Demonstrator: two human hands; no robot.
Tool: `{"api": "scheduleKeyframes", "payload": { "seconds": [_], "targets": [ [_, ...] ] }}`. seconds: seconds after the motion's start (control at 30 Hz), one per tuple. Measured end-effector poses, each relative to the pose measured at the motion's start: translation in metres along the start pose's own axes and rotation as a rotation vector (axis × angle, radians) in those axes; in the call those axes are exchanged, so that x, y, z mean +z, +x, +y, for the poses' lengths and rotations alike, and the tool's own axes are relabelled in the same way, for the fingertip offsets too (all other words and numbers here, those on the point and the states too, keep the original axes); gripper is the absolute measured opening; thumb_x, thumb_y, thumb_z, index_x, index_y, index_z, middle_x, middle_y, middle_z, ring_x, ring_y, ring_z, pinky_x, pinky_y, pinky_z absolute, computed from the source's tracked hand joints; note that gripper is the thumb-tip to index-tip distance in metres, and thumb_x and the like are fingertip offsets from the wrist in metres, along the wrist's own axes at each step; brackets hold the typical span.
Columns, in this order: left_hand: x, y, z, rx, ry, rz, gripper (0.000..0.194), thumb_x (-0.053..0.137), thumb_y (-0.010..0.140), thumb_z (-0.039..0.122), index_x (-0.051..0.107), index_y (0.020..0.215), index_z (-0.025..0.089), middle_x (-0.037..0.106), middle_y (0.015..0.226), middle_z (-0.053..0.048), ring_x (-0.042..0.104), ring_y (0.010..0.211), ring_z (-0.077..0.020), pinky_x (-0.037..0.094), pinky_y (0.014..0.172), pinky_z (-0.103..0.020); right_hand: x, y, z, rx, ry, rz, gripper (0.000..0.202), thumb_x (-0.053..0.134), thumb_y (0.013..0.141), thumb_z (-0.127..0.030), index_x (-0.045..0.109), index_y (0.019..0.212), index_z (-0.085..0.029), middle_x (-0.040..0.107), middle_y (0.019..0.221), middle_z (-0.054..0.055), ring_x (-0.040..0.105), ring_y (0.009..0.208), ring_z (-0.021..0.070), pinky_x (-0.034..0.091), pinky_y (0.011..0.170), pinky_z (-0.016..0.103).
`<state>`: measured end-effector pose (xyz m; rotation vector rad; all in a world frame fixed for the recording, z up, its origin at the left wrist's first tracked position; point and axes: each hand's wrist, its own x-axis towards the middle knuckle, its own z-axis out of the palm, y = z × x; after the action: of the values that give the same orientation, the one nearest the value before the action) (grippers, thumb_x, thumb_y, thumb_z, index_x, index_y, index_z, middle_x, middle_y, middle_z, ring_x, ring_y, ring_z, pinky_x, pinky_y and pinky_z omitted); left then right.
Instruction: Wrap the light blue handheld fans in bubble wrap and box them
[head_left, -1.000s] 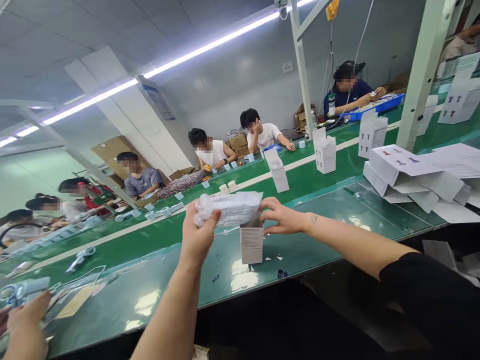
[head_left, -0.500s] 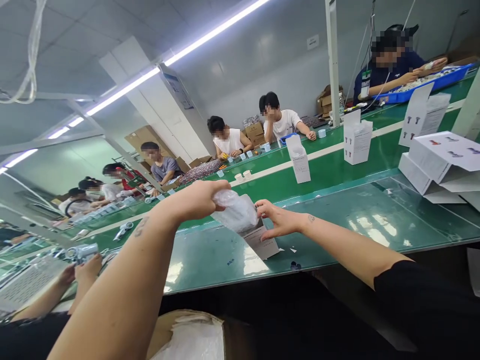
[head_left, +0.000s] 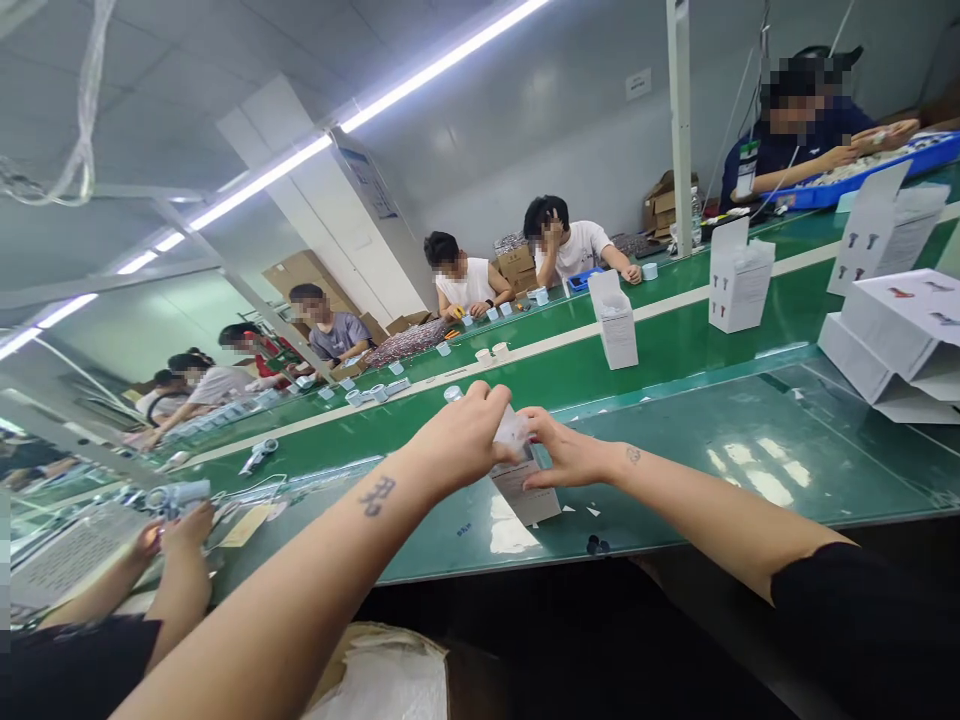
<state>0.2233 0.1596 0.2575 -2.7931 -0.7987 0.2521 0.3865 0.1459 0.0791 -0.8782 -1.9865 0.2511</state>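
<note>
A small white carton [head_left: 534, 497] stands on the green bench in front of me, its top open. My left hand [head_left: 472, 430] grips a clear plastic bag [head_left: 513, 432] at the carton's mouth, and the bag's lower part is inside the carton. What the bag contains cannot be made out. My right hand [head_left: 559, 450] is curved around the carton's right side, thumb on the printed face and fingers at the upper edge, holding it.
Open white cartons with bagged contents stand on the green conveyor belt [head_left: 675, 325]. Flattened white cartons [head_left: 892, 340] lie at the right. A co-worker's hands [head_left: 184, 530] hold a light-blue device at left. A cardboard box [head_left: 390, 675] with white bags stands below the bench edge.
My left hand has moved right and down, taking the plastic bag deeper into the carton. My right hand stays on the carton. The view has shifted slightly.
</note>
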Motion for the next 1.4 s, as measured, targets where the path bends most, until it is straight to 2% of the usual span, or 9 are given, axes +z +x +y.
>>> {"api": "scheduleKeyframes", "payload": {
  "seconds": [0.23,0.33,0.43,0.53,0.73,0.93,1.07,1.2,1.4],
  "targets": [
    [0.046,-0.014,0.008,0.181,-0.148,-0.11,0.046,0.071,0.069,0.054,0.06,0.097,0.019,0.071,0.089,-0.009,0.064,0.091,-0.0288,0.032,0.097,-0.05,0.007,0.001,-0.009,0.336,0.358,-0.016,0.108,0.078,0.064,-0.022,0.002,0.141,-0.029,0.039,0.129,0.012,0.049,0.115,0.024,0.046,0.093,0.045],
    [0.052,-0.01,-0.034,0.144,-0.406,0.281,0.03,0.057,0.082,0.051,0.063,0.095,0.024,0.07,0.092,-0.004,0.063,0.09,-0.0211,0.037,0.095,-0.04,-0.011,0.018,-0.003,0.454,0.439,0.045,0.1,0.08,0.061,-0.022,0.02,0.141,-0.027,0.049,0.12,0.01,0.052,0.11,0.0239,0.052,0.084,0.039],
    [0.075,0.02,-0.1,-0.401,-0.6,0.745,0.034,0.036,0.092,0.042,0.062,0.089,0.02,0.066,0.081,-0.004,0.061,0.08,-0.0182,0.045,0.077,-0.029,-0.044,0.048,0.032,0.547,0.364,0.184,0.09,0.082,0.056,-0.025,0.035,0.132,-0.021,0.051,0.12,0.012,0.053,0.107,0.0255,0.054,0.076,0.035],
    [0.125,0.077,-0.149,-0.818,-0.668,0.576,0.028,0.044,0.086,0.034,0.06,0.101,0.018,0.063,0.078,-0.004,0.061,0.08,-0.0209,0.046,0.075,-0.031,-0.067,0.082,0.094,0.596,0.252,0.288,0.09,0.082,0.052,-0.021,0.035,0.128,-0.018,0.05,0.123,0.014,0.052,0.109,0.0264,0.052,0.081,0.038],
    [0.223,0.18,-0.145,-0.88,-0.799,0.337,0.033,0.07,0.065,0.037,0.066,0.093,0.022,0.065,0.084,-0.011,0.058,0.103,-0.034,0.04,0.09,-0.044,-0.046,0.129,0.211,0.641,0.234,0.329,0.092,0.08,0.048,-0.016,0.031,0.126,-0.019,0.048,0.124,0.013,0.053,0.111,0.0266,0.046,0.092,0.046],
    [0.233,0.17,-0.153,-0.99,-1.024,0.399,0.013,0.056,0.07,0.025,0.058,0.083,0.023,0.059,0.07,-0.005,0.061,0.081,-0.0263,0.043,0.077,-0.038,-0.023,0.146,0.241,0.631,0.283,0.231,0.095,0.078,0.054,-0.021,0.025,0.133,-0.019,0.043,0.132,0.016,0.049,0.118,0.0268,0.048,0.091,0.043],
    [0.203,0.103,-0.159,-1.033,-1.3,0.573,0.02,0.041,0.077,0.033,0.05,0.091,0.022,0.049,0.061,0.002,0.052,0.052,-0.0154,0.039,0.052,-0.026,-0.036,0.141,0.214,0.649,0.198,0.258,0.111,0.084,0.046,-0.025,0.023,0.139,-0.019,0.034,0.141,0.018,0.038,0.129,0.0321,0.033,0.106,0.051],
    [0.18,0.007,-0.104,-0.955,-1.611,0.783,0.027,0.05,0.074,0.04,0.045,0.095,0.024,0.049,0.061,0.004,0.048,0.049,-0.0114,0.037,0.047,-0.022,-0.006,0.118,0.122,0.894,0.216,0.481,0.073,0.075,0.062,-0.05,0.047,0.119,-0.014,0.052,0.123,0.018,0.051,0.116,0.0326,0.042,0.098,0.051],
    [0.194,-0.085,0.041,-0.667,-2.092,0.902,0.033,0.065,0.074,0.039,0.048,0.097,0.023,0.058,0.078,0.003,0.057,0.056,-0.0096,0.043,0.049,-0.02,0.095,0.069,-0.047,1.191,1.344,-0.147,0.032,0.059,0.083,-0.043,0.059,0.098,-0.015,0.068,0.093,0.01,0.066,0.077,0.0191,0.056,0.069,0.033]
  ]
}}
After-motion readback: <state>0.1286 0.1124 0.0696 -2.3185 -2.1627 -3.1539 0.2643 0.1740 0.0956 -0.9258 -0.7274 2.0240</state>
